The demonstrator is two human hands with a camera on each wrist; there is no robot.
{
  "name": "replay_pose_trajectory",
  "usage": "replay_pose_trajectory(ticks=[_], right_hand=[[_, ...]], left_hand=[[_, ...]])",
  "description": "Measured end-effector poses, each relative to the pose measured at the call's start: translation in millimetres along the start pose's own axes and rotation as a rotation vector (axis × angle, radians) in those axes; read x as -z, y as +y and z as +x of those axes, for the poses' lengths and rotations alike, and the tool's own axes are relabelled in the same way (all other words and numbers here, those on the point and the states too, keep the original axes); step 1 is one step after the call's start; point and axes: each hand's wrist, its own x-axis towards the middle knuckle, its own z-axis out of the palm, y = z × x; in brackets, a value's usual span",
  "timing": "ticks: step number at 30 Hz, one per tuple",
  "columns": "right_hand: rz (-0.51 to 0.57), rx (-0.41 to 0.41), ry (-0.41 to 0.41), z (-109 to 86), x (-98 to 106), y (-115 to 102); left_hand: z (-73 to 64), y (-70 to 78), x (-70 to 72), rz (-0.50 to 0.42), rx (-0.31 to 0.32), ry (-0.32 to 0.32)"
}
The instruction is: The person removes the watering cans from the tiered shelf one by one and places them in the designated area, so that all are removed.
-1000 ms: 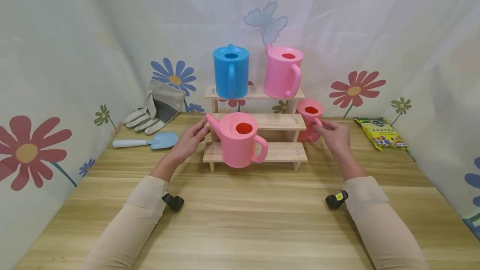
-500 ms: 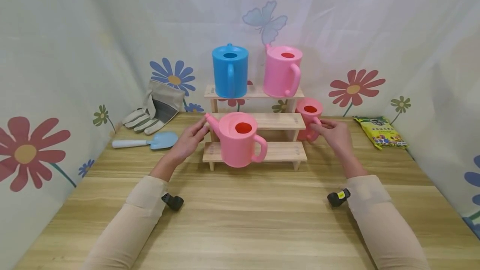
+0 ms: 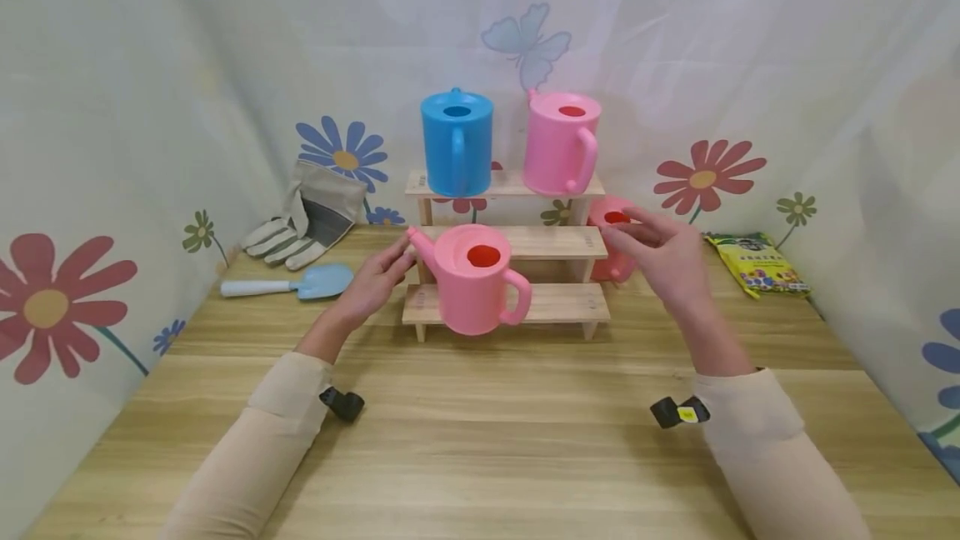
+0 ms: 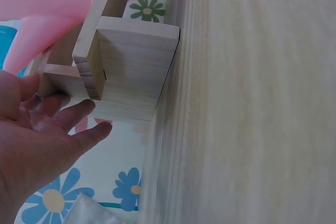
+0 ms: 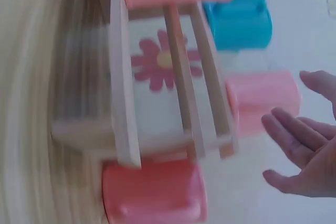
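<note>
Coral watering can [image 3: 607,262], illegibly lettered yellow packet [image 3: 759,264]

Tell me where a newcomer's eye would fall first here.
Probably the blue watering can on the top shelf, the only one not pink. Next, the pink watering can on the lowest shelf, its spout by the left hand. Then another pink can beside the wooden stand, partly behind the right hand in the head view.

Right grip [image 3: 670,261] lifted, off the tabletop pink can [image 3: 604,267]
</note>
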Motion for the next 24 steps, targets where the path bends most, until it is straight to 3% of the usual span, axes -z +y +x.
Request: replay_pose_trajectory(ticks=[4, 8, 14, 24], right_hand=[[0.139, 0.107, -0.087, -15.7, -26, -10], [0.233, 0.163, -0.172, -27.5, -52, -13], [0.231, 0.166, -0.224, -34.6, -79, -8], [0.244, 0.174, -0.234, -39.5, -100, 1]], left_hand=[[0.1, -1.2, -0.6, -0.005, 0.007, -0.003], [0.3, -0.7, -0.9, 0.009, 0.002, 0.001], [0.2, -1.2, -0.3, 0.018, -0.007, 0.003], [0.6, -2.5, -0.7, 0.009, -0.01, 0.007]])
